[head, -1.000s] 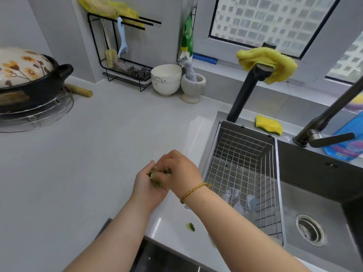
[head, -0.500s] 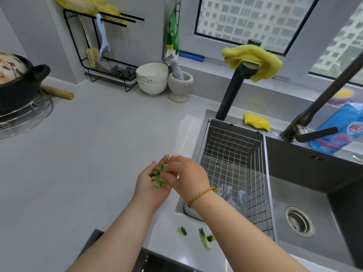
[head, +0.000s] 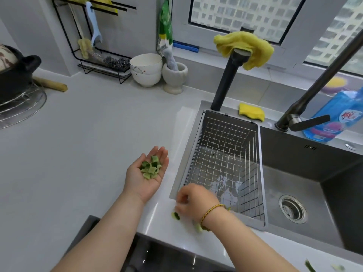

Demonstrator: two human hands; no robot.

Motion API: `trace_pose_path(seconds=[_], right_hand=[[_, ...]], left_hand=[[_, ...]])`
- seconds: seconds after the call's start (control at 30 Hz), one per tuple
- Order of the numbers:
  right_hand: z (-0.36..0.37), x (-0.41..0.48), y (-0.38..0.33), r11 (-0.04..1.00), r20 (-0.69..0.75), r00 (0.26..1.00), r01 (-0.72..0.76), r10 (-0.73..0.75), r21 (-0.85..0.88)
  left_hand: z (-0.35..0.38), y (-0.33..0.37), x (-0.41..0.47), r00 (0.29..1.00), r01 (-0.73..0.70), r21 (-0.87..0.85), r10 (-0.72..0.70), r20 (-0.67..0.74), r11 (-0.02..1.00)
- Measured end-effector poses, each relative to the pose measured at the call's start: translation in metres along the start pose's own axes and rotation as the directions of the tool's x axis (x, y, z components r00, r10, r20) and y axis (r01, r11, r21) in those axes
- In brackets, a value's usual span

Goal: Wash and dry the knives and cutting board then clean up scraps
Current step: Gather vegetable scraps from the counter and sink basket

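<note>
Beside the sink point(head: 306, 160), green scraps point(head: 150, 167) are cradled on the flat, upturned palm of the left hand point(head: 147, 175) above the counter point(head: 78, 144). The right hand point(head: 193, 201) is curled over another scrap point(head: 176, 215) near the counter's front edge; whether it is pinched cannot be told through blur. A wire basket point(head: 225, 138) is set in the sink just beyond.

Worktop point(head: 78, 144): wide open stretch from the black pot point(head: 17, 75) at far left to the sink point(head: 294, 154).
Back edge: wire rack point(head: 94, 61), stacked bowls point(head: 146, 69), mortar point(head: 174, 77), in a row.
Sink, left part: filled by wire basket point(head: 225, 154). Right part: open down to the drain point(head: 292, 209).
Behind it: upright faucet point(head: 225, 81), slanted faucet point(head: 314, 91).
Front strip: green scraps point(head: 175, 215).
</note>
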State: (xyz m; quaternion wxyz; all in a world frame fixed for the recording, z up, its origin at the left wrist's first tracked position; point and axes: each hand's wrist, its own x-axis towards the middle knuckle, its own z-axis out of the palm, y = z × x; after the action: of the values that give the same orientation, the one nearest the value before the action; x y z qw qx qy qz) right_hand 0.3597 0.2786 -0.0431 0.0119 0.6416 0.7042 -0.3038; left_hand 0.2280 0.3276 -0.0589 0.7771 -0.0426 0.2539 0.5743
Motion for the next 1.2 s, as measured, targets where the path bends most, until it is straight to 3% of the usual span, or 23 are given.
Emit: trace_pose_path(seconds=[0.17,0.4,0.53,0.67,0.77,0.97,1.2], right_hand=[[0.018,-0.006,-0.005,0.975,0.011,0.999,0.047,-0.045,-0.218],[0.024,-0.011,-0.005,0.973,0.002,0.995,0.093,-0.095,-0.212],[0.024,-0.024,0.001,0.993,-0.153,0.985,0.086,-0.073,0.077],[0.017,-0.039,0.026,0.901,-0.297,0.939,-0.031,0.175,0.432],[0.024,-0.051,0.035,0.848,-0.269,0.920,-0.111,0.284,0.518],[0.042,-0.049,0.027,0.862,-0.210,0.904,-0.251,0.371,0.441],[0.035,-0.044,0.014,0.906,-0.174,0.897,-0.372,0.407,0.202]], left_hand=[[-0.013,0.001,-0.024,0.998,-0.068,0.000,0.068,-0.017,0.998],[-0.026,-0.008,-0.047,0.996,-0.081,0.020,0.081,-0.041,0.997],[-0.023,-0.006,-0.050,0.998,-0.056,0.043,0.058,-0.035,0.997],[-0.016,-0.001,-0.048,1.000,0.002,0.071,-0.001,-0.022,0.997],[-0.013,-0.001,-0.044,0.999,0.050,0.092,-0.049,-0.014,0.995],[-0.008,-0.005,-0.038,0.990,0.140,0.128,-0.142,0.003,0.982],[-0.010,-0.009,-0.031,0.980,0.199,0.168,-0.200,-0.009,0.965]])
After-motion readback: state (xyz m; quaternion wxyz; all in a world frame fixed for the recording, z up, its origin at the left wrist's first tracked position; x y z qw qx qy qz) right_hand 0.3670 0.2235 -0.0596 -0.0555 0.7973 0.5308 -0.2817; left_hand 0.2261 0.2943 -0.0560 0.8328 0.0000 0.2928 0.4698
